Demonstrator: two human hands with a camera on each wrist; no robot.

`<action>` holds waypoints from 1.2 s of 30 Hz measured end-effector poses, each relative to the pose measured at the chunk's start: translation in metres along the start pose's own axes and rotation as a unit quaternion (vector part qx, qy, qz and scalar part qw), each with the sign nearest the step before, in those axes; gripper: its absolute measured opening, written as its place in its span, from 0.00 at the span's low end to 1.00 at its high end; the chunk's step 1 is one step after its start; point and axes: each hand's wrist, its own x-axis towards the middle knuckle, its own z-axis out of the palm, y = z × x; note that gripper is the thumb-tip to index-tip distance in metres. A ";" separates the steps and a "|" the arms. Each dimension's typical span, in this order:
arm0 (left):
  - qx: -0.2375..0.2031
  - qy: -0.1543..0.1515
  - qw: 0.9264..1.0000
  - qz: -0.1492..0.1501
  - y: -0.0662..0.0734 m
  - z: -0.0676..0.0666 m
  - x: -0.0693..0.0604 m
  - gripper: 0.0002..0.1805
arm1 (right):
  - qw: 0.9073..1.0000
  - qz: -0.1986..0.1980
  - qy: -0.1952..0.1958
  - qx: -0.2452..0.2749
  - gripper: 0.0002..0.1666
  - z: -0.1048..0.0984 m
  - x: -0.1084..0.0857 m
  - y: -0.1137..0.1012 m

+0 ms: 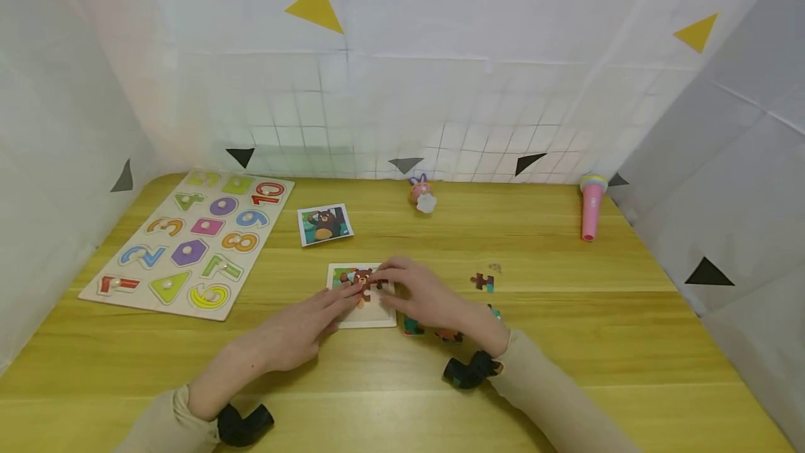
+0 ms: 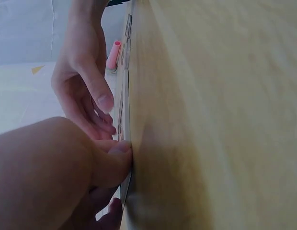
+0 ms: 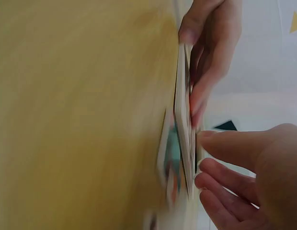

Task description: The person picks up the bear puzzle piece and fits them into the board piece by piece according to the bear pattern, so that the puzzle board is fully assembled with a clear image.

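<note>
On the table lies a pale puzzle board with joined bear pieces in its upper part. The left hand rests at its left side, fingers stretched over the pieces and thumb at the near edge, as the left wrist view's left hand shows. From the right, the right hand reaches over the board, fingertips at a dark brown piece; its thumb and fingers stand apart. In the right wrist view the right hand is beside the board; the fingertips partly hide the contact.
Loose pieces lie right of the board: a teal one, an orange-brown one and a brown one. Behind are a bear picture card, a bunny toy and a pink microphone. A number board lies left.
</note>
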 end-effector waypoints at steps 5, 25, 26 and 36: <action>0.003 -0.001 1.000 0.000 0.001 0.000 0.000 0.28 | 0.999 0.037 0.027 0.010 0.22 -0.015 -0.018 0.010; 0.003 -0.011 1.000 0.008 0.003 -0.001 0.001 0.30 | 0.990 0.102 0.097 -0.016 0.22 -0.066 -0.103 0.077; 0.003 -0.011 1.000 0.008 0.003 -0.001 0.001 0.30 | 0.990 0.104 0.095 -0.018 0.22 -0.068 -0.106 0.079; -0.003 -0.010 1.000 0.010 0.003 -0.002 0.000 0.30 | 0.990 0.101 0.099 -0.020 0.23 -0.070 -0.124 0.097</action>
